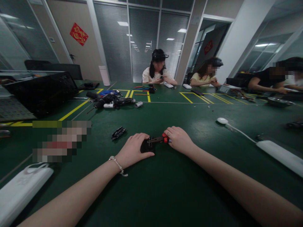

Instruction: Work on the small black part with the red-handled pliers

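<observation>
My left hand (135, 148) is closed over a small black part (147, 147) and presses it down on the green table (165, 183). My right hand (178, 138) is closed round the red handles of a pair of pliers (158, 139). The plier jaws reach left onto the top of the black part. A bead bracelet sits on my left wrist. A second small black piece (118, 132) lies on the mat a little to the left of my left hand.
A heap of black tools and cylinders (111, 100) lies at the far left-centre beside a black case (42, 93). White oblong objects lie at the near left (21, 189) and the right (279, 154), the right one with a cable and puck (222, 120). Three people sit across the table.
</observation>
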`<act>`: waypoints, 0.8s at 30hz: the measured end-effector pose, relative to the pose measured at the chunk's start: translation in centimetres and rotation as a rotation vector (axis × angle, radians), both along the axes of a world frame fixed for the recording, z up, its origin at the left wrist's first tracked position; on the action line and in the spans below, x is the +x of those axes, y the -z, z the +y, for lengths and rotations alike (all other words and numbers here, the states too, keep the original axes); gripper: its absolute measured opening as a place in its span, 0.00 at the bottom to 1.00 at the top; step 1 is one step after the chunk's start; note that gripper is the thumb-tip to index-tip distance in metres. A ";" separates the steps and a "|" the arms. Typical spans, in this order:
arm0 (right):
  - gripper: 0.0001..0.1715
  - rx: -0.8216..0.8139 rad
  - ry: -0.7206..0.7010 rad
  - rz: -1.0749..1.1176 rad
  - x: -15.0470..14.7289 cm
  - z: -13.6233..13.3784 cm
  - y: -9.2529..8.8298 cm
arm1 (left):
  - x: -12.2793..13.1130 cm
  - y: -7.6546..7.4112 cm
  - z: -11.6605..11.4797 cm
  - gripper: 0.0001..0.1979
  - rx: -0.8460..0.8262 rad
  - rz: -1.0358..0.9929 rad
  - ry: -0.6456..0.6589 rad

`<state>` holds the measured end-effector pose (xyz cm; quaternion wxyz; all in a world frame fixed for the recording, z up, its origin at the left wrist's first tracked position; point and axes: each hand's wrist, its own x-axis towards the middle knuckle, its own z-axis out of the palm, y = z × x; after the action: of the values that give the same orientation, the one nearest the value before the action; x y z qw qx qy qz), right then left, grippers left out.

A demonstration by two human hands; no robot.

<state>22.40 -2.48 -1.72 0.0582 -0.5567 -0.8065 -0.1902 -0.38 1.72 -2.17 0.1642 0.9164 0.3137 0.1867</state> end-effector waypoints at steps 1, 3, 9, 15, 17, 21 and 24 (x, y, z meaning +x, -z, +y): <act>0.14 -0.006 0.003 0.006 0.0 0.0 0.0 | 0.0 0.0 0.0 0.28 0.000 0.003 -0.001; 0.14 -0.017 0.009 0.015 0.1 0.0 0.0 | 0.0 0.1 0.0 0.28 0.002 0.004 0.002; 0.14 -0.049 -0.002 0.031 0.2 0.0 0.0 | 0.0 0.1 0.0 0.28 0.012 -0.001 0.005; 0.14 -0.045 -0.016 0.026 0.1 0.1 0.0 | 0.0 0.2 0.1 0.28 0.012 0.000 0.005; 0.15 -0.046 -0.016 0.019 0.1 0.1 0.0 | 0.0 0.3 0.1 0.28 0.015 -0.002 0.004; 0.15 -0.042 -0.014 0.019 0.2 0.0 0.1 | 0.0 0.3 0.1 0.29 0.018 -0.006 0.003; 0.15 -0.044 -0.011 0.028 0.3 0.0 0.2 | -0.1 0.2 0.0 0.29 0.011 0.001 0.003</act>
<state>22.69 -2.46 -1.91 0.0583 -0.5559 -0.8127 -0.1644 -0.44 1.75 -2.39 0.1596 0.9177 0.3114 0.1879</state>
